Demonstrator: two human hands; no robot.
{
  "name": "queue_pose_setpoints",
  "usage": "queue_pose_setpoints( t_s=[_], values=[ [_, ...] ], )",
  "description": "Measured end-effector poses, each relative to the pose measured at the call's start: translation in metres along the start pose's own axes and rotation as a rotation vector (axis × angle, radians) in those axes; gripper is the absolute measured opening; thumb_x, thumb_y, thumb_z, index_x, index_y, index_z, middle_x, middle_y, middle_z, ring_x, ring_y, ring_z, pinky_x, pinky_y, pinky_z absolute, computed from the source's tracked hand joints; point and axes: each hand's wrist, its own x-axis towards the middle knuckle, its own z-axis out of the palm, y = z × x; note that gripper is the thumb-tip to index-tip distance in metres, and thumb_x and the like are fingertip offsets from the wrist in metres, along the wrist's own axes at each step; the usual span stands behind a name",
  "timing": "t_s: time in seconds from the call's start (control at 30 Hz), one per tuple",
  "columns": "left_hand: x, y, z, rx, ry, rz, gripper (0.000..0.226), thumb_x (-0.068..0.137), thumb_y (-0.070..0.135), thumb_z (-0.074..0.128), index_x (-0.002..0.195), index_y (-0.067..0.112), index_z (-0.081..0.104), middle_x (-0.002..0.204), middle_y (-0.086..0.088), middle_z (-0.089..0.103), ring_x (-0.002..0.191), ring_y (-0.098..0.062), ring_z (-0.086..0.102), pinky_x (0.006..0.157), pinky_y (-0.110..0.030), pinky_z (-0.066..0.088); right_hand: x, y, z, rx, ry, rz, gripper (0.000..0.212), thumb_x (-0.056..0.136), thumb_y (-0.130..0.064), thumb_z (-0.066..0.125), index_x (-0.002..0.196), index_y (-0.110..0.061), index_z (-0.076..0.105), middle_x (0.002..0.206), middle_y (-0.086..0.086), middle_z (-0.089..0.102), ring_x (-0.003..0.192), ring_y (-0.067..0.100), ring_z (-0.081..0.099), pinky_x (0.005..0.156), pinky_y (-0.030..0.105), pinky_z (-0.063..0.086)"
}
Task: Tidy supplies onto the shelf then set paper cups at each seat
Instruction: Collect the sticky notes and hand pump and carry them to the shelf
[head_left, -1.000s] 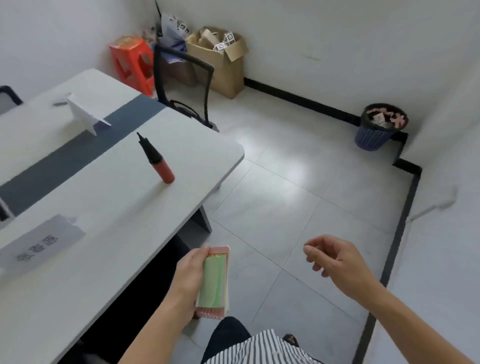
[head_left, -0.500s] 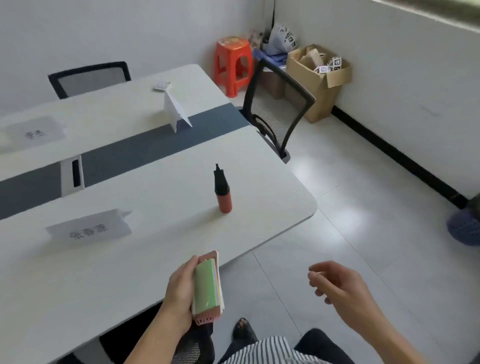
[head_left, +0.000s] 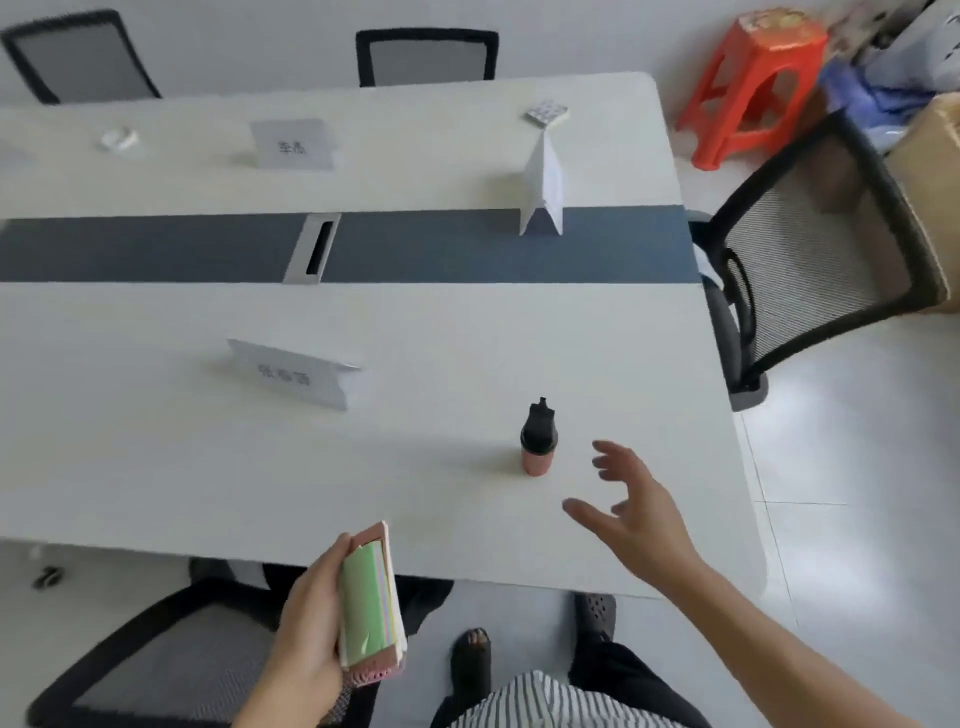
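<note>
The right hand (head_left: 639, 514) hovers over the table (head_left: 156, 467) near its near right corner, fingers (head_left: 605, 449) spread and loose, holding nothing. The red bottle (head_left: 538, 441) (black nozzle up) stands just left of the fingertips, not touching them. The left hand (head_left: 311, 623) grips a pad of coloured paper (head_left: 369, 603) at the table's near edge.

Matt worktop (head_left: 156, 467), paper and plastic, smooth tiled floor (head_left: 857, 467)
The worktop looks smooth and matt, off-white with a dark blue-grey strip (head_left: 467, 249). The near name card (head_left: 296, 376) is folded white paper. The small bottle (head_left: 538, 441) looks plastic, black cap over a reddish body. The pad (head_left: 370, 603) is coloured paper sheets in a pink perforated cover. The chair (head_left: 810, 249) has a black mesh back; the stool (head_left: 748, 88) is shiny orange plastic.
</note>
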Motion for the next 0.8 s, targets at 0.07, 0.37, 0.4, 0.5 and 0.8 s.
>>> queue_pose_setpoints(
  t_s=[0.07,0.37,0.4,0.5,0.8],
  values=[
    [-0.005,-0.009,0.007,-0.054,0.085,-0.012,0.025,0.095,0.033,0.052,0.088,0.017,0.071,0.062,0.002,0.050,0.057,-0.014,0.047,0.056,-0.029,0.038,0.037,0.002,0.004,-0.076,-0.063,-0.118,0.093,0.070,-0.050,0.077,0.145,-0.038,0.023,0.139,-0.011,0.045,0.126,0.007,0.046,0.094,0.036,0.049],
    [-0.048,-0.058,0.026,-0.261,0.297,-0.025,0.031,0.097,0.031,0.047,0.085,0.019,0.072,0.055,0.008,0.069,0.069,-0.017,0.054,0.062,-0.032,0.042,0.099,0.009,0.039,-0.178,-0.229,-0.335,0.054,0.087,-0.044,0.063,0.130,-0.024,0.038,0.113,-0.008,0.060,0.104,0.029,0.062,0.078,0.031,0.045],
    [-0.053,-0.063,0.024,-0.275,0.329,-0.020,0.030,0.097,0.030,0.047,0.084,0.019,0.072,0.056,0.007,0.070,0.070,-0.017,0.055,0.063,-0.032,0.042,0.100,0.008,0.041,-0.185,-0.237,-0.338,0.046,0.088,-0.043,0.061,0.123,-0.023,0.041,0.102,-0.007,0.062,0.091,0.031,0.063,0.071,0.032,0.045],
    [-0.063,-0.079,0.016,-0.307,0.422,-0.029,0.024,0.096,0.031,0.051,0.083,0.020,0.068,0.076,0.000,0.070,0.077,-0.017,0.059,0.063,-0.032,0.043,0.101,-0.006,0.039,-0.113,-0.294,-0.271,0.032,0.087,-0.041,0.060,0.108,-0.025,0.041,0.080,-0.001,0.066,0.073,0.028,0.062,0.063,0.034,0.048],
    [-0.099,-0.128,-0.026,-0.464,0.464,-0.040,0.026,0.094,0.037,0.051,0.088,0.016,0.066,0.087,-0.009,0.061,0.080,-0.024,0.058,0.066,-0.034,0.046,0.037,-0.069,0.030,0.066,-0.484,-0.336,0.032,0.075,-0.018,0.067,0.100,-0.031,0.051,0.081,0.003,0.067,0.066,0.028,0.067,0.063,0.044,0.058]
  ],
)
